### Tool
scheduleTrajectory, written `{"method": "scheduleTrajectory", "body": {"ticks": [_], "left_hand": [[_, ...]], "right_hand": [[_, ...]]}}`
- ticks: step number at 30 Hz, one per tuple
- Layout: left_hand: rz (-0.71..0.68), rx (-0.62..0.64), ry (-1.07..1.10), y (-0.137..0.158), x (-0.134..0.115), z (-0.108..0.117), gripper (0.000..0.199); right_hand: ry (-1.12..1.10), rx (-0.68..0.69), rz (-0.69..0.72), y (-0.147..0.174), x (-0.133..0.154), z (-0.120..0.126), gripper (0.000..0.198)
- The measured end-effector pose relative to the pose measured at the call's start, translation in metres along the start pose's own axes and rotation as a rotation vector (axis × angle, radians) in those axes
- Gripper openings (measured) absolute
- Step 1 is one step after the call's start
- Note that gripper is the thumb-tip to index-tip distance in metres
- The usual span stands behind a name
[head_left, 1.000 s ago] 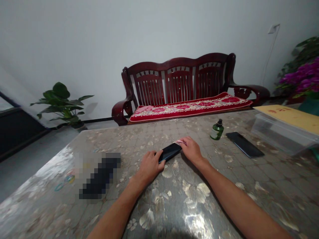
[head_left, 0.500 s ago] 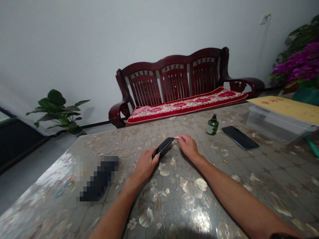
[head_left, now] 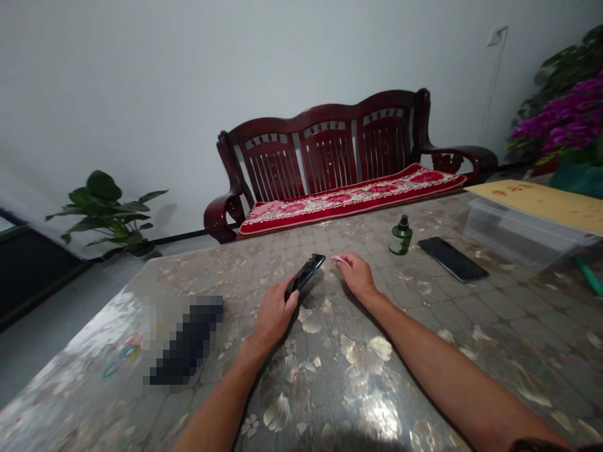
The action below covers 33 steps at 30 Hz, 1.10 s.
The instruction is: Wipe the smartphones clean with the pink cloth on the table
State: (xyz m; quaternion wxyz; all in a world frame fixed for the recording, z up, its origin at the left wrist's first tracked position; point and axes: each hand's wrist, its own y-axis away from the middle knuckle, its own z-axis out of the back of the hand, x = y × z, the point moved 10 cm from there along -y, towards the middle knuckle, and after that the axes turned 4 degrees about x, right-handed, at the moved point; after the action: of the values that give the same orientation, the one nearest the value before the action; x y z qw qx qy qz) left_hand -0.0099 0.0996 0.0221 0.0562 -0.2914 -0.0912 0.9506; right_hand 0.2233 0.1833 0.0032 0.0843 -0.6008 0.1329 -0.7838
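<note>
My left hand (head_left: pixel 277 309) is closed around the lower end of a dark smartphone (head_left: pixel 306 276), which it holds tilted above the table. Part of the phone's surface is blurred by pixels. To its right, my right hand (head_left: pixel 357 276) pinches a small, thin pink piece (head_left: pixel 340 260), perhaps cloth; its exact kind is too small to make out. A narrow gap separates the pink piece from the phone's far end. Beyond my right hand stands a green bottle (head_left: pixel 400 238) with a black top, and beside it another dark phone (head_left: pixel 452 258) lies flat.
The patterned table (head_left: pixel 320 402) carries a pixelated dark object (head_left: pixel 188 342) on the left, near several coloured bands (head_left: pixel 127 351). At right is a clear plastic box (head_left: pixel 513 235) under a yellow sheet (head_left: pixel 541 201). A wooden bench (head_left: pixel 325 147) stands behind the table.
The phone in my left hand has shifted slightly left and turned more on edge. Its far end has come away from the pink piece, leaving a gap.
</note>
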Motion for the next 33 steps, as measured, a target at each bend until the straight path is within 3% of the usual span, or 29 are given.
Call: {"method": "scheduleTrajectory", "body": {"ticks": [6,13,19,23,27,30,33], "left_hand": [[0.05,-0.105,0.242,-0.004,0.013,0.009,0.049],[0.097,-0.118,0.406,-0.004,0.024,0.006,0.049],[0.205,-0.09,0.613,-0.001,0.033,-0.003,0.053],[0.216,-0.078,0.737,0.002,0.026,-0.007,0.055],[0.23,-0.062,0.894,0.005,0.017,-0.011,0.054],[0.244,-0.049,1.041,0.008,0.01,-0.018,0.055],[0.254,-0.037,1.185,0.01,0.004,-0.029,0.064]], "right_hand": [[-0.052,0.149,-0.069,0.005,-0.01,-0.023,0.031],[-0.182,0.364,-0.129,0.016,-0.007,-0.055,0.026],[0.051,0.502,-0.003,0.022,0.013,-0.062,0.022],[0.346,0.496,0.088,0.024,0.027,-0.054,0.025],[0.5,0.371,0.117,0.02,0.034,-0.04,0.031],[0.326,0.273,0.016,0.015,0.028,-0.033,0.046],[-0.075,0.227,-0.167,0.014,0.016,-0.036,0.067]]}}
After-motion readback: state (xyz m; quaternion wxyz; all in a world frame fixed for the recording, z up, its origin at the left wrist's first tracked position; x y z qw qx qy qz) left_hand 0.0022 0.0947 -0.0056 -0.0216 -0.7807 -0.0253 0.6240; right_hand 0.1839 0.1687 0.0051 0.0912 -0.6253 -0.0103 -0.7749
